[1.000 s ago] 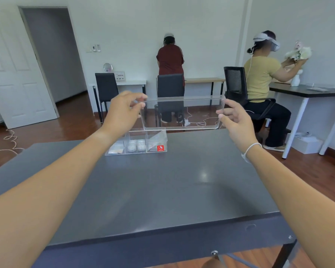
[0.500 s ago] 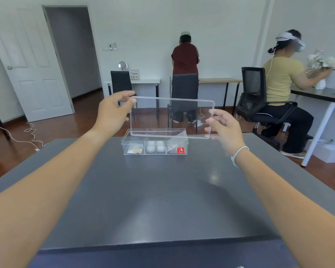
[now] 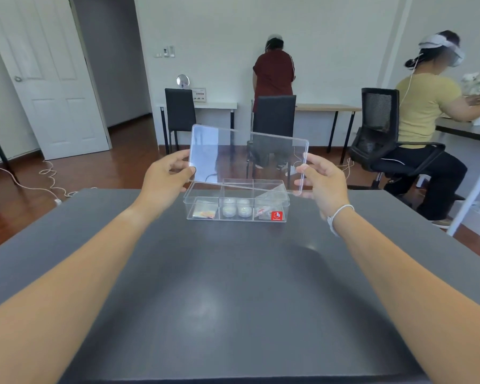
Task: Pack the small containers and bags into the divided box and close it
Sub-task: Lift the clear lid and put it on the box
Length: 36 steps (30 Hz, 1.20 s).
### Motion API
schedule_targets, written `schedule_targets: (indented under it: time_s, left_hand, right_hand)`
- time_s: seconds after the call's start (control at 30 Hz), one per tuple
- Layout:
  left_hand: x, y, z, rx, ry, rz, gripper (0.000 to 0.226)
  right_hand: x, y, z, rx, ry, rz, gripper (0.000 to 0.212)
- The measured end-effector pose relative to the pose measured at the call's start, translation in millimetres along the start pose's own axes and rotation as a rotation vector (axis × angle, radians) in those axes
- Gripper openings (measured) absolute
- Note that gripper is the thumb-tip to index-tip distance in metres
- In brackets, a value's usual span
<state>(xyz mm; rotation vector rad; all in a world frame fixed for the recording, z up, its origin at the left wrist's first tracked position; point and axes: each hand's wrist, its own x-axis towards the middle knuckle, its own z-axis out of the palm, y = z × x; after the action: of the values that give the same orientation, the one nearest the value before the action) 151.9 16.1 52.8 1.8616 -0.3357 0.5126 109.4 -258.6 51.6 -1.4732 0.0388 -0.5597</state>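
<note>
A dark grey desk [image 3: 233, 286] fills the lower view, with both bare forearms reaching across it. Near its far edge stands the clear divided box [image 3: 236, 202], open at the top, with three compartments side by side. The left hand [image 3: 165, 180] and right hand [image 3: 320, 181] hold the clear lid [image 3: 247, 156] by its short ends, above and just behind the box, tilted up to face the camera, its lower edge close over the box rim. Each hand is narrowly closed, thumb in front, fingers behind. A small bag [image 3: 204, 213] lies in the left compartment, round white containers [image 3: 236, 207] in the middle, another bag [image 3: 262, 212] in the right, by a red sticker [image 3: 277, 215]
</note>
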Motion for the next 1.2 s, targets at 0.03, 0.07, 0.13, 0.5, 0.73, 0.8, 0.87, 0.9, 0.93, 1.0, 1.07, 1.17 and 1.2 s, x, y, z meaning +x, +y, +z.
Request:
schedule_targets:
  time_s: [0.03, 0.07, 0.13, 0.5, 0.73, 0.8, 0.87, 0.9, 0.93, 1.0, 1.07, 1.17, 1.2]
  left_hand:
    - [-2, -1, 0, -0.002, -0.003, -0.002, 0.040]
    - [-3, -3, 1, -0.002, -0.009, -0.001, 0.040]
    - [8, -31, 3, -0.009, 0.005, -0.056, 0.039]
    - [-5, -47, 7, 0.005, 0.076, -0.095, 0.036]
    - [-8, -53, 8, 0.089, 0.011, -0.095, 0.040]
    - [-9, -53, 6, 0.097, 0.001, -0.103, 0.042]
    - [-10, -54, 5, 0.110, -0.026, -0.115, 0.044]
    - [-10, -55, 4, 0.119, -0.047, -0.124, 0.047]
    - [-11, -55, 4, 0.128, -0.068, -0.135, 0.050]
    - [-12, -55, 4, 0.137, -0.092, -0.156, 0.056]
    - [-12, -56, 4, 0.142, -0.105, -0.171, 0.062]
    - [-14, -57, 2, 0.169, -0.145, -0.166, 0.060]
    - [-14, -57, 1, 0.191, -0.160, -0.157, 0.055]
  right_hand:
    - [-1, 1, 0, 0.007, 0.006, 0.001, 0.029]
    - [-1, 1, 0, 0.002, 0.010, -0.001, 0.025]
    - [15, 24, 17, -0.051, 0.028, 0.040, 0.017]
    - [9, 44, 19, -0.140, -0.012, 0.003, 0.029]
    - [1, 46, 14, -0.259, -0.146, -0.008, 0.042]
    - [-1, 48, 13, -0.318, -0.183, -0.005, 0.042]
    - [-3, 50, 13, -0.354, -0.204, -0.013, 0.046]
    - [-4, 50, 13, -0.372, -0.213, -0.025, 0.047]
    - [-4, 51, 13, -0.393, -0.217, -0.034, 0.049]
    - [-6, 51, 13, -0.444, -0.219, -0.050, 0.051]
    - [-7, 51, 13, -0.497, -0.222, -0.061, 0.054]
    - [-7, 51, 11, -0.526, -0.247, -0.048, 0.058]
    - [-7, 51, 12, -0.538, -0.259, -0.042, 0.059]
